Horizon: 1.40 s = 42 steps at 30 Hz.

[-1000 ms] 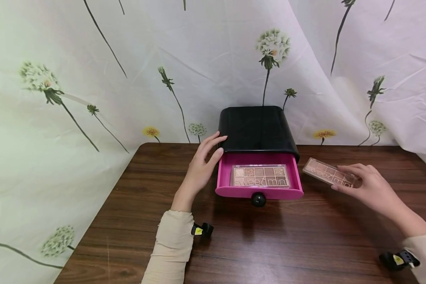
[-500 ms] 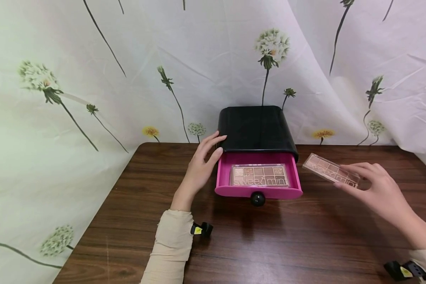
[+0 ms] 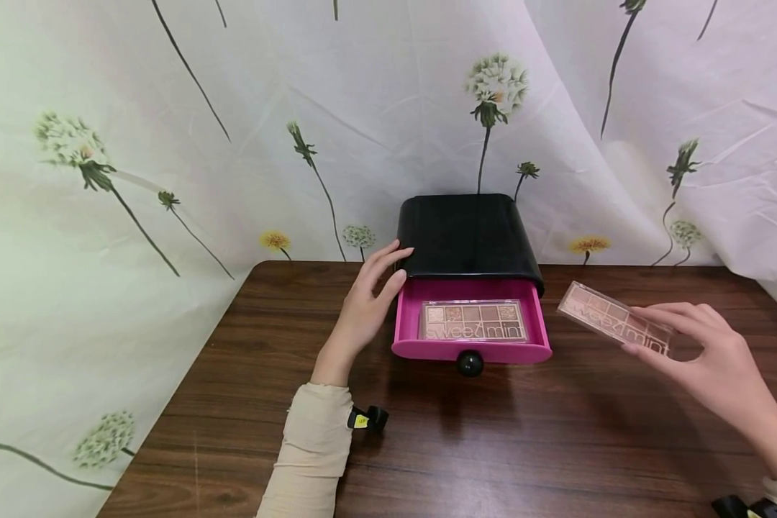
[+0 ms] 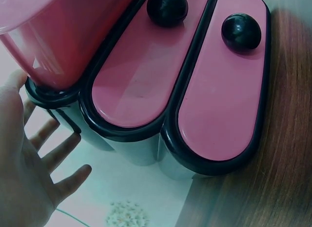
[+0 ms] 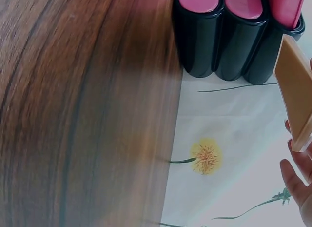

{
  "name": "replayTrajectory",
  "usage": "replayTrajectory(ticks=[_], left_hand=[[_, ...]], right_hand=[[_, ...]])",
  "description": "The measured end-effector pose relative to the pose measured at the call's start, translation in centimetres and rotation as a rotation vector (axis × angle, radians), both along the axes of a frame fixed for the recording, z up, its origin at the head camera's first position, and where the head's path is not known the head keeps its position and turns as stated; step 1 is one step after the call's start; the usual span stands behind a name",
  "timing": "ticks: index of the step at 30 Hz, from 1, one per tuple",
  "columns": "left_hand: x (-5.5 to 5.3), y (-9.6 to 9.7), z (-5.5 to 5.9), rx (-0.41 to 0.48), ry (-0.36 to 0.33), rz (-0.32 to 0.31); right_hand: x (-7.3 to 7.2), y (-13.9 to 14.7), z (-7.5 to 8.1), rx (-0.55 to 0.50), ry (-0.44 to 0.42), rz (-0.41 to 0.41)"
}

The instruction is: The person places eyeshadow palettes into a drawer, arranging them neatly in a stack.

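Note:
My left hand (image 3: pixel 365 309) rests against the left side of a black drawer cabinet (image 3: pixel 469 234), its fingers fairly straight; the left wrist view shows the fingers (image 4: pixel 61 151) spread along the casing. The top pink drawer (image 3: pixel 427 351) is pulled out. Inside it lies an eyeshadow palette (image 3: pixel 474 324) with a clear lid lettered "sweet mint". To the right of the cabinet, my right hand (image 3: pixel 719 360) pinches a similar eyeshadow palette (image 3: pixel 609 314) between thumb and fingers, tilted and raised above the table. Only its pale back (image 5: pixel 295 85) shows in the right wrist view.
Two lower pink drawers (image 4: pixel 139 85) with round black knobs (image 4: pixel 241 32) are closed. The cabinet stands at the back of a dark wooden table (image 3: pixel 265 345). Behind it hangs a white cloth (image 3: pixel 375 108) printed with dandelions.
My right hand has drawn slightly right with its palette, away from the drawer, and the palette has risen a little. My left hand and the drawer stay in place.

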<state>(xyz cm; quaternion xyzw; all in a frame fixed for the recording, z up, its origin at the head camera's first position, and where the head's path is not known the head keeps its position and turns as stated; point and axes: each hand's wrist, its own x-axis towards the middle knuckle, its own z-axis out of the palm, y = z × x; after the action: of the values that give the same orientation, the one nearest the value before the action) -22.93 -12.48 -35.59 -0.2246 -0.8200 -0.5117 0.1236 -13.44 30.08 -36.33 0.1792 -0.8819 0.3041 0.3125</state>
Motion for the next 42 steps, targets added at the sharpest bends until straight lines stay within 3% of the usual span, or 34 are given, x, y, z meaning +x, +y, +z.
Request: replayTrajectory(ticks=[5, 16, 23, 31, 42], left_hand=[[-0.1, 0.0, -0.1, 0.003, 0.011, -0.001], [-0.2, -0.1, -0.1, 0.003, 0.009, -0.003], [-0.2, -0.1, -0.1, 0.006, 0.009, -0.005], [-0.1, 0.0, -0.1, 0.013, 0.004, -0.006], [-0.2, 0.0, -0.2, 0.013, 0.006, -0.003]], right_hand=[[0.5, -0.1, 0.4, -0.022, 0.004, 0.027], [1.1, -0.4, 1.1, -0.051, 0.014, 0.191], [1.0, -1.7, 2.0, -0.107, 0.105, 0.292], [1.7, -4.0, 4.1, -0.113, 0.132, 0.332], [1.0, -6.0, 4.8, -0.096, 0.165, 0.397]])
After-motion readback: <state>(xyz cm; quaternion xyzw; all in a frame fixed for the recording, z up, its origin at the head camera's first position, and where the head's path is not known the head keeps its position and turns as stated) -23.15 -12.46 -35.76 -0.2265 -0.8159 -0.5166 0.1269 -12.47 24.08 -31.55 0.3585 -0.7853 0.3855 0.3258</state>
